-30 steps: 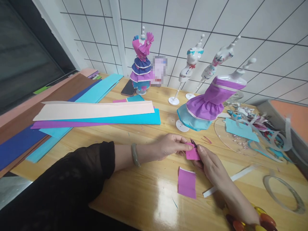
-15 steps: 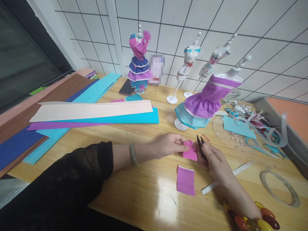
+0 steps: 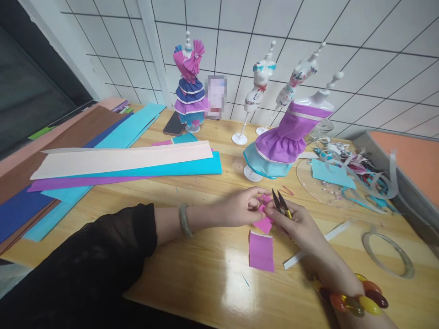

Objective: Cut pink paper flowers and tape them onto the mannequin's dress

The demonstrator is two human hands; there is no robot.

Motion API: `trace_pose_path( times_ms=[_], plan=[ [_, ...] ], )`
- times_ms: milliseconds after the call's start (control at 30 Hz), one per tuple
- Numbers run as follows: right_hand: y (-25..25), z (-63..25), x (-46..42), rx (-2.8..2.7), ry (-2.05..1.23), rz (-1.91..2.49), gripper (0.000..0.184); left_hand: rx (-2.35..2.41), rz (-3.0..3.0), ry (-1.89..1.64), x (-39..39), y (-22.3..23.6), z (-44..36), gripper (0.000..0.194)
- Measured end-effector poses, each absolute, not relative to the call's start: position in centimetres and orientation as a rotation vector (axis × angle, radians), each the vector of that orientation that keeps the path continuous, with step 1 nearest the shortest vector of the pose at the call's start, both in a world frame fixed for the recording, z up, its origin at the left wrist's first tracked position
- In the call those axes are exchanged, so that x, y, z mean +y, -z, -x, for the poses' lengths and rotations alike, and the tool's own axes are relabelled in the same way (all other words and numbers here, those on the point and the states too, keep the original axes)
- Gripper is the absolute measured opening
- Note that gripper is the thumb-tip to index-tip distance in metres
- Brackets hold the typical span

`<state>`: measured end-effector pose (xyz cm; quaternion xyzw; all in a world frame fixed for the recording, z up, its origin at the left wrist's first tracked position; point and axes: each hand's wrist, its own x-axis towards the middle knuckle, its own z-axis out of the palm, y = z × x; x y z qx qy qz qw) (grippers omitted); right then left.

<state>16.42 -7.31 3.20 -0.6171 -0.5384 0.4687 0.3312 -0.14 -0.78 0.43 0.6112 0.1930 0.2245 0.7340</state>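
Between the fingers of my left hand (image 3: pixel 242 208) is a small piece of bright pink crepe paper (image 3: pixel 263 223), partly covered by the fingertips. My right hand (image 3: pixel 298 224) has a pair of small dark-bladed scissors (image 3: pixel 280 203) tucked in it, blades pointing up and away. Its thumb also meets the pink paper's right edge. Just below the hands a purple paper rectangle (image 3: pixel 261 251) lies flat on the wooden table (image 3: pixel 195 278). Beyond them stands a dress form in a purple and light blue paper dress (image 3: pixel 288 132).
Folded crepe paper strips (image 3: pixel 130 157) spread across the left. A second dressed form (image 3: pixel 190 87) and a phone (image 3: pixel 174 123) are at the back, near two bare forms (image 3: pixel 262 80). Ribbon scraps (image 3: pixel 356 169), a clear tape roll (image 3: pixel 387 253) and a grey bin (image 3: pixel 373 160) occupy the right.
The scissors have tipped back within my right hand, and its thumb has come over to the pink paper. The whole view has shifted slightly.
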Motion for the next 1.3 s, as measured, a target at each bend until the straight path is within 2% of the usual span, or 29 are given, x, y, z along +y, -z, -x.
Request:
trace_pose_path(
  times_ms=[133, 333, 500, 833, 900, 1067, 1300],
  plan=[
    [-3.4, -16.4, -7.3, -1.363, -1.242, 1.603, 0.022, 0.424, -1.345, -0.496, -0.7, -0.1, 0.1, 0.055],
    [-3.2, -16.4, -7.3, -1.232, -1.286, 1.56, 0.028, 0.501, -1.324, -0.559, -0.3, -0.3, 0.5, 0.067],
    [-2.8, -16.5, -7.3, -1.178, -1.374, 1.498, 0.031, 0.494, -1.378, -0.577, -0.3, -0.4, 0.6, 0.064],
    [-2.9, -16.2, -7.2, -1.082, -1.329, 1.504, 0.03, 0.534, -1.259, -0.519, 0.0, -0.6, 0.6, 0.067],
    [-2.7, -16.2, -7.2, -1.017, -1.33, 1.475, 0.029, 0.533, -1.176, -0.46, 0.0, -0.7, 0.5, 0.063],
    [-2.4, -16.2, -7.3, -0.953, -1.28, 1.448, 0.027, 0.453, -1.079, -0.387, -0.1, -1.3, 0.7, 0.031],
    [-2.7, -15.9, -7.2, -0.937, -1.341, 1.428, 0.03, 0.506, -1.182, -0.409, 0.1, -1.3, 0.7, 0.03]
  ],
)
